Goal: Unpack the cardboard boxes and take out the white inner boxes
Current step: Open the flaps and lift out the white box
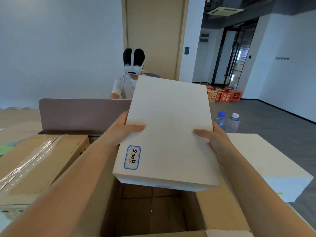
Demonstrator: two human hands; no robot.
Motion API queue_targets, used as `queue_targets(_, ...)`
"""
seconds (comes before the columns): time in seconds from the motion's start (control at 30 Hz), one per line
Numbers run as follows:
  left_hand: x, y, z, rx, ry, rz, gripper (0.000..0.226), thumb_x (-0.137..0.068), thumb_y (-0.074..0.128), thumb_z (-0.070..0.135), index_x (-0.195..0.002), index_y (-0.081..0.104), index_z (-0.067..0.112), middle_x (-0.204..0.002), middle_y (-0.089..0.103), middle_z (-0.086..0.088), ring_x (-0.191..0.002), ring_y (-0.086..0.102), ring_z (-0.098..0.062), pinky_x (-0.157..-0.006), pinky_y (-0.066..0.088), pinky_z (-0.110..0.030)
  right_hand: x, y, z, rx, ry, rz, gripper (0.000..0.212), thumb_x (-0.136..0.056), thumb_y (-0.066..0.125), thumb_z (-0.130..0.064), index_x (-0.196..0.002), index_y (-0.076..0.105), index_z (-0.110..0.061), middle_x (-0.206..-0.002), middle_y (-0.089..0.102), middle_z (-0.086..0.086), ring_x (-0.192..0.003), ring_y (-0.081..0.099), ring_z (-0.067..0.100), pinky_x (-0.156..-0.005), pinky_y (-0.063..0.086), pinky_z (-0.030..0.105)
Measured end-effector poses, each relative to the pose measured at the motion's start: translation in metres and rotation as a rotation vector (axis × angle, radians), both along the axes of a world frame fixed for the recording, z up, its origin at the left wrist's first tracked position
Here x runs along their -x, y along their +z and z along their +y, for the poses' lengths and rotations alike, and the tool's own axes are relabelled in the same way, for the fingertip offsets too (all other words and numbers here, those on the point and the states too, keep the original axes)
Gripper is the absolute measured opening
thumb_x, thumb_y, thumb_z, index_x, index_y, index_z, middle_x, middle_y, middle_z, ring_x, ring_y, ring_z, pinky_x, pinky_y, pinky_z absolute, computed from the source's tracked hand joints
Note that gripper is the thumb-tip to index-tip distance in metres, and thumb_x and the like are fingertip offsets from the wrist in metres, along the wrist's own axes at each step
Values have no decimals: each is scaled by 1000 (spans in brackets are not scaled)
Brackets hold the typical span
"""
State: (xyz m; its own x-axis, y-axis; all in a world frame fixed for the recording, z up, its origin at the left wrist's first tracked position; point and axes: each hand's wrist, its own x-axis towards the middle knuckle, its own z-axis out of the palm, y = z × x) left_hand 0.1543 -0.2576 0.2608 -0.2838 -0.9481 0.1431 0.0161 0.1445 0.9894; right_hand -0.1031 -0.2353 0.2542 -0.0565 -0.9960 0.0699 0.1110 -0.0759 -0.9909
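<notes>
Two hands — left hand [122, 130], right hand [212, 135] — fingers clasping white inner box [168, 132] edges, above open cardboard box [153, 211]

Both arms outstretched; left hand [127, 130], right hand [211, 135] gripping.

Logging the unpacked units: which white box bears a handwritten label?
The white inner box held in both hands: a blue-bordered label sits near its corner. The white box on the right shows none.
</notes>
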Motion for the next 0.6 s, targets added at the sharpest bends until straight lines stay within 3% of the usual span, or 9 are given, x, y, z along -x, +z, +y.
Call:
queue_targets(0.1, 19, 17, -3, 20, -11, 11, 86, -47, 77, 24, -126, 48, 8, -116, 64, -16, -91, 66, -30, -67, 54, -36, 19, 19, 3, 45, -19, 11, 30, -81, 57, 5, -109, 56, -7, -88, 66, 5, -64, 67, 14, -53, 55, 24)
queue_targets(0.23, 62, 34, -1, 59, -38, 44, 44, -74, 69, 2, -104, 53, 31, -97, 71, 1, -82, 69, -19, -68, 56, -33, 58, 38, 10, 81, -48, -20, 31, -82, 57, 4, -110, 53, -10, -88, 65, 2, -69, 65, 15, -56, 56, 25)
queue_targets(0.3, 88, 37, 1, 46, -28, 42, 39, -82, 61, 1, -110, 51, 26, -96, 70, 3, -77, 70, -14, -61, 56, -28, 83, 42, 16, 84, -60, -23, 30, -82, 57, 4, -109, 53, -9, -88, 65, 2, -71, 64, 17, -55, 55, 25)
queue_targets(0.4, 135, 32, 3, 20, -53, 35, 58, -72, 71, 4, -124, 48, 15, -108, 68, -6, -85, 69, -20, -60, 56, -28, 130, 40, 25, 70, -71, -17, 30, -83, 57, 3, -110, 54, -9, -91, 66, 4, -68, 66, 18, -49, 55, 25)
queue_targets(0.6, 241, 10, 9, -14, -54, 41, 46, -66, 69, 10, -110, 57, 16, -95, 71, -3, -80, 69, -20, -64, 55, -31, 231, 32, 33, 0, -79, 66, 20, -83, 57, 3, -97, 59, -11, -93, 66, 8, -74, 64, 22, -58, 54, 30)
